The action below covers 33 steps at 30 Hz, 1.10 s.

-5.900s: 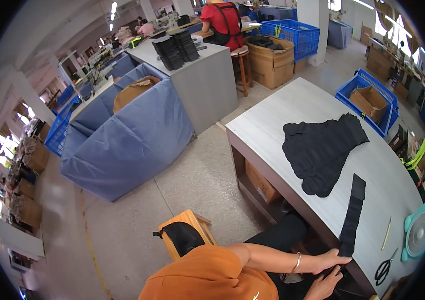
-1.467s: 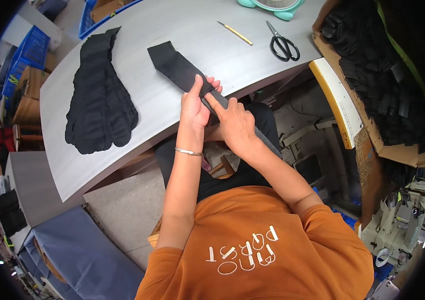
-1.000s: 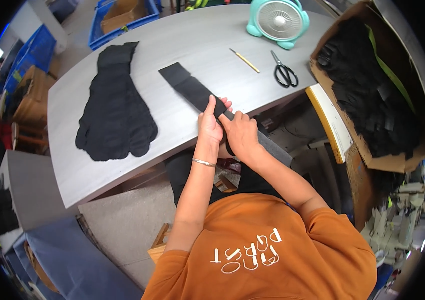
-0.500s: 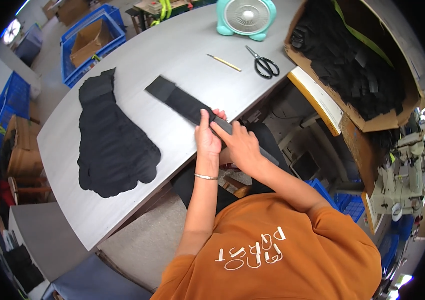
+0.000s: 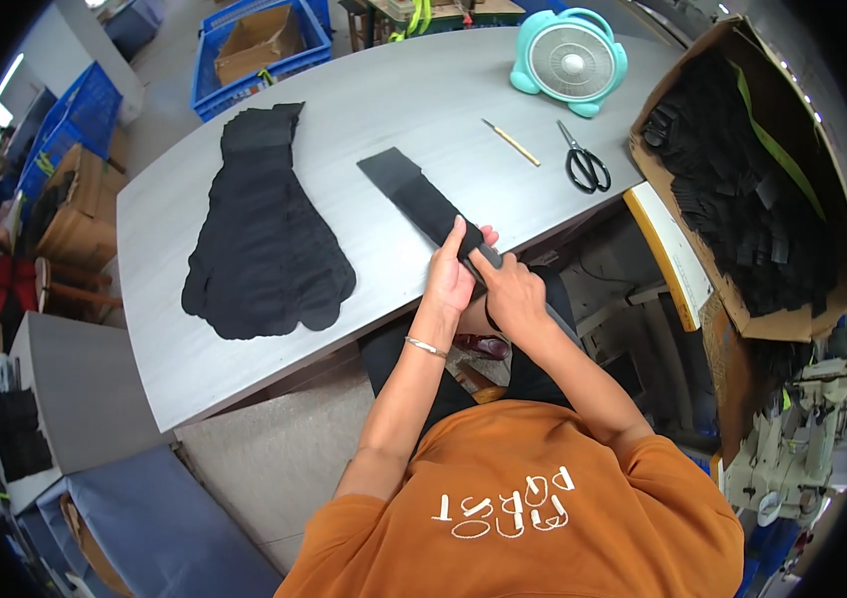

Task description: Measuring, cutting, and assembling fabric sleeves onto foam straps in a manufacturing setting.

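Observation:
At the table's front edge, my left hand (image 5: 451, 281) is closed round a black fabric band (image 5: 428, 204), with its thumb on top. Close beside it, my right hand (image 5: 516, 296) grips a flat dark grey strip (image 5: 486, 257), its index finger stretched along it toward the left hand. The band points away to the far left over the table, its far end a paler grey-black. Whether the strip runs inside the band or under it is hidden by my fingers. To the left lies a fanned stack of black fabric pieces (image 5: 264, 234).
On the grey table (image 5: 343, 130) lie black-handled scissors (image 5: 584, 164) and a thin yellowish pointed tool (image 5: 511, 143), near a turquoise fan (image 5: 570, 65). A carton (image 5: 777, 324) full of black pieces stands at the right. Blue crates (image 5: 206, 75) sit beyond the table; a sewing machine (image 5: 792, 448) is at lower right.
The view has shifted, so the table and its things appear farther right. Both hands keep their hold on the band and the grey strip, my right hand still close against the left.

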### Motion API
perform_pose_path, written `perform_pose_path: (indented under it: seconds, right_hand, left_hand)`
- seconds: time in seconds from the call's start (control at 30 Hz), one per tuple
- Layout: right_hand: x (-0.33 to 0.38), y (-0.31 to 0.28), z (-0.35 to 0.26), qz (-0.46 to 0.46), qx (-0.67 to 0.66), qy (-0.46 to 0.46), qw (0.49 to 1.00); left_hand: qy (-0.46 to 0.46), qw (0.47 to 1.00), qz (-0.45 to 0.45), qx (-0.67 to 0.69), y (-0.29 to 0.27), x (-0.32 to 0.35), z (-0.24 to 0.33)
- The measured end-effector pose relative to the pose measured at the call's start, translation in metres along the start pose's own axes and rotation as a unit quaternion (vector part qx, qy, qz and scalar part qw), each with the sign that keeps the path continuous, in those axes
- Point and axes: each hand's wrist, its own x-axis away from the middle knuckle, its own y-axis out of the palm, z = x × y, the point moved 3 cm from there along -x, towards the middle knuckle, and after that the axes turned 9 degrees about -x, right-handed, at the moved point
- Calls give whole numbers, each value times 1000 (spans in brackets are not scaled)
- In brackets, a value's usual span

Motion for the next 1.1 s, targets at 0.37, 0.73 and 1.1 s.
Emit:
perform_pose_path:
  seconds: [0.37, 0.73, 1.1]
  right_hand:
    - [-7, 8, 1, -132, -163, 0, 978]
    - [32, 37, 69, -147, -123, 64, 979]
    - [33, -25, 47, -138, -154, -8, 978]
  left_hand:
    - [96, 990, 61, -89, 15, 38, -6]
    - [127, 973, 135, -139, 31, 17, -87]
    - [156, 960, 164, -166, 62, 29, -43]
